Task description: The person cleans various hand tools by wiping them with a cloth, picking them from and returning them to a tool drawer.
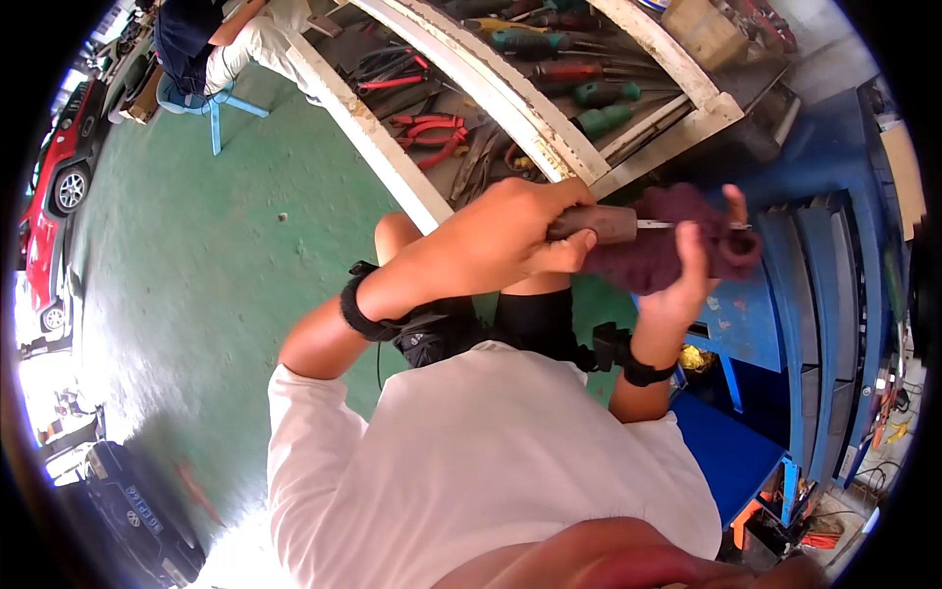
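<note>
My left hand [510, 236] is wrapped round the brown handle of a screwdriver-like tool [610, 225]. The tool's thin metal shaft points right, over a dark maroon cloth [638, 263]. My right hand [685, 280] holds this cloth at the shaft, its fingers partly covered by the folds. Where the shaft meets the cloth, the tip is hard to make out. Both hands are just in front of the pale frame of a tool tray [510, 93].
In the tray lie red-handled pliers [430, 135] and several screwdrivers [601, 120]. A blue cabinet [765, 285] stands at the right. Another person [235, 49] sits on a blue stool [215, 103] at upper left. A red car [59, 187] is at far left.
</note>
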The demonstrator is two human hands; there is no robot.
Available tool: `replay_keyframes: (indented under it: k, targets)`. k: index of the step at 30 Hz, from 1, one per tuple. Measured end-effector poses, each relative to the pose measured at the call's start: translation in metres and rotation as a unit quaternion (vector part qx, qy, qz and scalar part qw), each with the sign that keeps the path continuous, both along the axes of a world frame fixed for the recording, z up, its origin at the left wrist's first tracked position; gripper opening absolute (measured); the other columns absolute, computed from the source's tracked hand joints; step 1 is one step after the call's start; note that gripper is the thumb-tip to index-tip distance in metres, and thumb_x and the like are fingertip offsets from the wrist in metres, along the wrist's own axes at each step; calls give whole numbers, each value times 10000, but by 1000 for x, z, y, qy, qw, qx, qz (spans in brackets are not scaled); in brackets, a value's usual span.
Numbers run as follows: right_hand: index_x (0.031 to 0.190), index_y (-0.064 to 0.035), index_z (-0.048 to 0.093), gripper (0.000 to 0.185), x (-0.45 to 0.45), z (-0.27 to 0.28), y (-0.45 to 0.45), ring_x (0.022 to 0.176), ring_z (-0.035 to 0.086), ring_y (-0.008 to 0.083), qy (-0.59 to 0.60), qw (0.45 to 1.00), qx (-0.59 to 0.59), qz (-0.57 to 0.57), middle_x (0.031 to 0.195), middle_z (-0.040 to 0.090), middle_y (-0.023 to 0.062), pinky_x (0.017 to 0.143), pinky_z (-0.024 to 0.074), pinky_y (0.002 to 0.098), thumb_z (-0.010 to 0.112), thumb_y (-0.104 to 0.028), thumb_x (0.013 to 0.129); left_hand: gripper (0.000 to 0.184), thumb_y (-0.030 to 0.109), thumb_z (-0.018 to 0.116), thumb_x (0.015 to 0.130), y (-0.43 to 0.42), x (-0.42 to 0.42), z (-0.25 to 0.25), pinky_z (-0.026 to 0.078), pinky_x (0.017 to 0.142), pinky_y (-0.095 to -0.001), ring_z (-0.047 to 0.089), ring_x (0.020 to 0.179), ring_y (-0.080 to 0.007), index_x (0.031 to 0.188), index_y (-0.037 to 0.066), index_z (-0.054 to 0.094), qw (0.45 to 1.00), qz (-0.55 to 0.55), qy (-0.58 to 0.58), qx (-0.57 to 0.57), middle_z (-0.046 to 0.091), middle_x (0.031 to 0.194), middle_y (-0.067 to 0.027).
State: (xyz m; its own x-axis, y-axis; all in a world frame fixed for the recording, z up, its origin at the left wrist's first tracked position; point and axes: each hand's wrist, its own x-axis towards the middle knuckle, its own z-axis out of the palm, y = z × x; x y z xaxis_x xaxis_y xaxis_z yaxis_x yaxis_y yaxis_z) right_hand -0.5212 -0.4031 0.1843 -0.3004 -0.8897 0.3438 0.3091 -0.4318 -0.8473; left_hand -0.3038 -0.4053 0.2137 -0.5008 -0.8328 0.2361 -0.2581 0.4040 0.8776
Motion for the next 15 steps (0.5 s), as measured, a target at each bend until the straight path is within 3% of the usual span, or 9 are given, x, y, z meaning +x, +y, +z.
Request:
replay_keyframes:
  k: [3,5,7,11,15]
  targets:
    - [1381,-27,404,694,16,4,5,953,577,166,-22,999,10,30,1060,583,99,973,427,320,703,21,757,310,196,619,929,0,-3,9,511,720,-422,640,798,-400,1147,-22,585,998,-16,-45,42,650,882,-238]
    - [1391,-32,398,703,6,5,1,954,578,168,-28,999,8,32,1058,584,99,969,427,318,701,21,758,310,216,619,919,0,-1,6,508,698,-444,633,786,-425,1100,-32,581,999,-7,-35,4,643,834,-250]
    - [1425,-62,368,722,-7,4,-7,967,584,178,20,999,-35,-4,1055,597,111,951,445,316,681,26,780,316,235,619,908,1,5,7,505,677,-465,626,774,-451,1053,-43,578,999,-2,-27,-31,636,786,-261]
    - [1418,-62,383,664,-6,17,-7,982,586,177,-46,999,-18,5,1050,614,96,959,443,321,649,31,817,331,239,638,893,-3,13,16,505,689,-463,620,786,-456,1065,-37,581,997,20,-56,-48,635,812,-265]
    - [1421,-51,408,586,3,-11,-3,1016,586,210,-11,999,-2,41,1099,596,94,979,451,360,604,-22,870,324,234,651,880,-5,11,20,505,692,-462,618,781,-453,1053,-32,587,997,23,-59,-49,633,826,-266]
